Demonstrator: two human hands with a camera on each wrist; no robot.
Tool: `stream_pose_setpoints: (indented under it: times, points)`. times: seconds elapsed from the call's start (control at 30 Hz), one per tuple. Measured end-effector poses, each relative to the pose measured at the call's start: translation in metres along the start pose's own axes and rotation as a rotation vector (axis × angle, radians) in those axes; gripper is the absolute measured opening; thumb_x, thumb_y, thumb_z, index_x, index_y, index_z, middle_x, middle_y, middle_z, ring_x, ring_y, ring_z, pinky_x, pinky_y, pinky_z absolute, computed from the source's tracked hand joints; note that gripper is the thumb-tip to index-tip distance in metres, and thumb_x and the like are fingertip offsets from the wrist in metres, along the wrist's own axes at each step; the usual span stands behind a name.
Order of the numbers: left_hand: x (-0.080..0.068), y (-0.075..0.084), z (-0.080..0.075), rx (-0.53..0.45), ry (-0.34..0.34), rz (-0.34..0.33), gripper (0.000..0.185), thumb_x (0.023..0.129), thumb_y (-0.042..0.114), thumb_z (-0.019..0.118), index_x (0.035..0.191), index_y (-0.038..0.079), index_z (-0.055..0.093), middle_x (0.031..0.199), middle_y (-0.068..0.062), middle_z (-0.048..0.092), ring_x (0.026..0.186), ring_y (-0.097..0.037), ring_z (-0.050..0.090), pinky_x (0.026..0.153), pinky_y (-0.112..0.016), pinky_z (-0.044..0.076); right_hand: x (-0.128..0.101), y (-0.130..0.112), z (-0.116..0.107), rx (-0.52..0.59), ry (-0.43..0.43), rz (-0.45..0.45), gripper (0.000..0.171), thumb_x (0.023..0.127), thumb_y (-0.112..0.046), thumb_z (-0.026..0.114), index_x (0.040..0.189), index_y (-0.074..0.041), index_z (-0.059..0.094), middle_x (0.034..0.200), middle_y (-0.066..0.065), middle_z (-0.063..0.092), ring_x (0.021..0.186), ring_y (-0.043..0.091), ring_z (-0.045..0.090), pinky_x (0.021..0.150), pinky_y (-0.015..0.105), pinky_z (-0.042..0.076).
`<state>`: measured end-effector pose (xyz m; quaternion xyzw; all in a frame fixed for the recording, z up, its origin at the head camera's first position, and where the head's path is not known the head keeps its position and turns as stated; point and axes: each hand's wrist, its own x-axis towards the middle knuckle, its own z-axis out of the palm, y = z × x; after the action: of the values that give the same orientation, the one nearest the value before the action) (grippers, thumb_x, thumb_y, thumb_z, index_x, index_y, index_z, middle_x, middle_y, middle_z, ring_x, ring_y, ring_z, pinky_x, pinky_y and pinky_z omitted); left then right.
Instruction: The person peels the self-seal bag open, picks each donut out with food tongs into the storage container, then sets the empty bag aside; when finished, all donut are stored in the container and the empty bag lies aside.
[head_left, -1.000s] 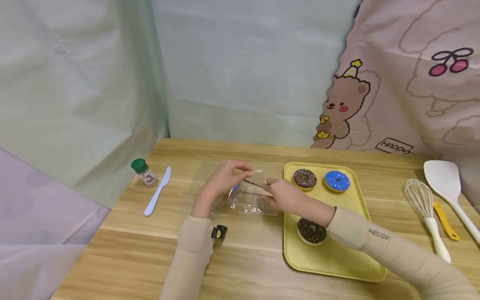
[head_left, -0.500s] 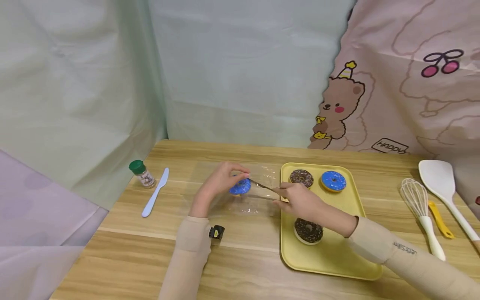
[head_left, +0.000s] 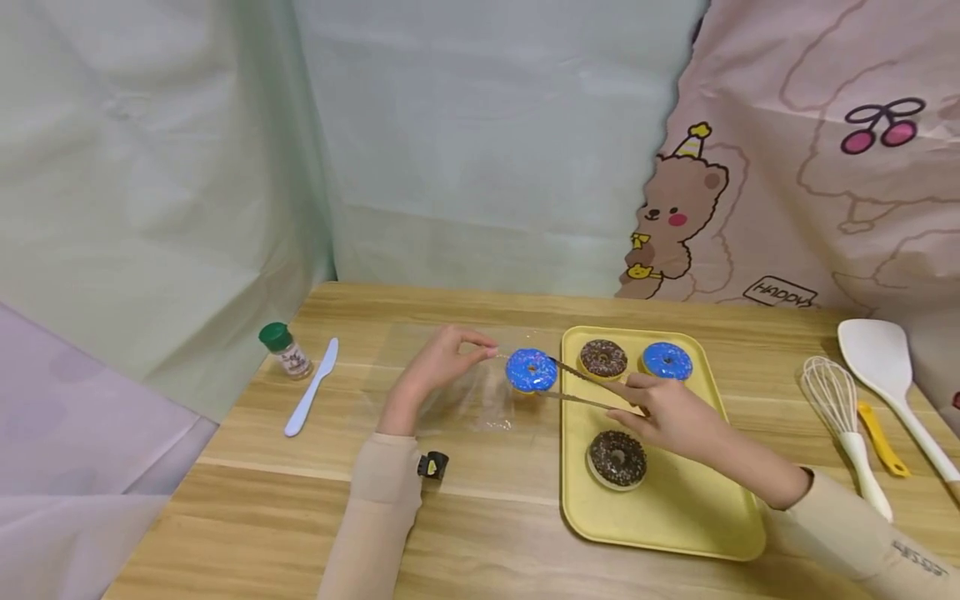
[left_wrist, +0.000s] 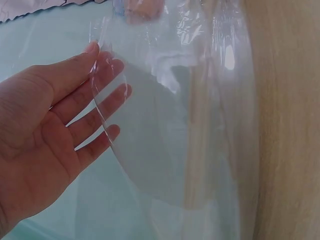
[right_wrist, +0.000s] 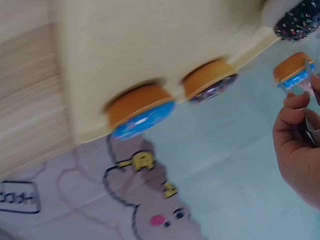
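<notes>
My left hand (head_left: 467,348) pinches the top edge of a clear plastic bag (head_left: 465,398) and holds its mouth up off the wooden table; in the left wrist view the bag (left_wrist: 175,125) hangs against that hand's fingers (left_wrist: 95,120). Just right of the bag's mouth, a blue-iced donut (head_left: 531,370) sits clamped between the tips of metal tongs (head_left: 581,385). My right hand (head_left: 660,410) grips the tongs over the yellow tray (head_left: 675,517). On the tray lie two chocolate donuts (head_left: 603,357) (head_left: 617,458) and another blue donut (head_left: 666,360).
A green-capped spice jar (head_left: 283,350) and a white plastic knife (head_left: 311,385) lie at the left. A whisk (head_left: 843,417), a white spatula (head_left: 888,375) and a yellow-handled tool (head_left: 883,440) lie right of the tray. Curtains hang close behind the table.
The right hand has drawn the tongs and the blue donut rightward, out of the bag and toward the tray. The left hand has stayed put, holding the bag's edge.
</notes>
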<state>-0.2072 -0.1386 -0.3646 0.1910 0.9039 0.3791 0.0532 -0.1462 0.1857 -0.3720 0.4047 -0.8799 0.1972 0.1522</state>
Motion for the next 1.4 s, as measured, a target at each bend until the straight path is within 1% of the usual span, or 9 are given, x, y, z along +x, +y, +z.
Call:
stream_pose_setpoints:
  times: [0.2,0.47,0.67,0.83,0.93,1.1,1.2,1.37,1.4]
  points:
    - [-0.003,0.002,-0.001,-0.004,-0.006,-0.019,0.029,0.091,0.026,0.061,0.112,0.007,0.068,0.117,-0.008,0.065,0.117,-0.027,0.055,0.103,-0.045,0.04,-0.027,0.009,-0.014,0.029,0.108,-0.052,0.034,0.075,-0.011,0.075,0.105,0.005,0.068,0.072,-0.008,0.052,0.053,-0.009,0.033,0.043,0.004,0.032]
    - [-0.002,0.006,0.0,0.022,-0.03,-0.038,0.03,0.092,0.027,0.06,0.114,0.008,0.067,0.12,-0.007,0.063,0.12,-0.025,0.053,0.105,-0.043,0.038,-0.073,0.018,-0.033,0.023,0.173,-0.018,0.034,0.08,-0.021,0.073,0.106,0.0,0.069,0.072,-0.017,0.045,0.055,-0.009,0.033,0.044,0.004,0.028]
    - [0.004,0.003,0.01,0.1,-0.062,-0.05,0.028,0.092,0.022,0.06,0.114,0.007,0.066,0.123,-0.008,0.062,0.121,-0.027,0.051,0.105,-0.043,0.038,-0.105,0.02,-0.048,-0.039,0.155,0.054,0.036,0.078,-0.023,0.075,0.106,-0.002,0.07,0.075,-0.021,0.043,0.057,-0.01,0.031,0.046,0.004,0.027]
    - [0.008,0.004,0.014,0.171,-0.07,-0.053,0.028,0.092,0.021,0.059,0.116,0.007,0.065,0.124,-0.008,0.061,0.121,-0.026,0.052,0.105,-0.042,0.037,-0.122,0.021,-0.054,-0.051,0.148,0.081,0.039,0.073,-0.02,0.078,0.106,-0.002,0.07,0.077,-0.02,0.046,0.057,-0.01,0.032,0.047,0.005,0.028]
    - [0.01,0.006,0.016,0.177,-0.069,-0.042,0.029,0.092,0.021,0.06,0.117,0.007,0.064,0.124,-0.008,0.061,0.121,-0.026,0.052,0.106,-0.041,0.037,-0.131,0.023,-0.055,-0.064,0.155,0.108,0.041,0.07,-0.02,0.08,0.107,-0.005,0.07,0.076,-0.02,0.044,0.057,-0.009,0.034,0.047,0.006,0.027]
    - [0.013,0.005,0.013,0.188,-0.065,-0.014,0.03,0.092,0.021,0.06,0.119,0.007,0.063,0.125,-0.008,0.06,0.122,-0.026,0.051,0.105,-0.041,0.038,-0.147,0.026,-0.058,-0.077,0.152,0.148,0.041,0.068,-0.017,0.081,0.105,-0.004,0.07,0.075,-0.02,0.043,0.057,-0.009,0.034,0.046,0.005,0.027]
    - [0.012,0.007,0.009,0.184,-0.062,-0.003,0.03,0.093,0.022,0.059,0.118,0.008,0.064,0.125,-0.007,0.06,0.122,-0.026,0.051,0.105,-0.041,0.037,-0.158,0.026,-0.06,-0.086,0.143,0.185,0.044,0.062,-0.01,0.083,0.104,-0.004,0.07,0.075,-0.02,0.044,0.057,-0.01,0.033,0.045,0.006,0.026]
    - [0.006,0.006,0.003,0.195,-0.046,0.031,0.029,0.093,0.021,0.059,0.116,0.005,0.065,0.123,-0.009,0.062,0.121,-0.027,0.052,0.105,-0.04,0.038,-0.171,0.03,-0.063,-0.103,0.143,0.181,0.043,0.064,-0.017,0.083,0.103,-0.006,0.071,0.074,-0.02,0.042,0.057,-0.01,0.032,0.044,0.006,0.024]
    - [0.004,0.005,0.003,0.202,-0.044,0.035,0.028,0.093,0.021,0.058,0.115,0.004,0.065,0.123,-0.009,0.062,0.12,-0.027,0.052,0.105,-0.04,0.037,-0.172,0.032,-0.064,-0.106,0.141,0.172,0.04,0.067,-0.021,0.082,0.102,-0.006,0.071,0.073,-0.02,0.041,0.057,-0.01,0.032,0.045,0.006,0.023]
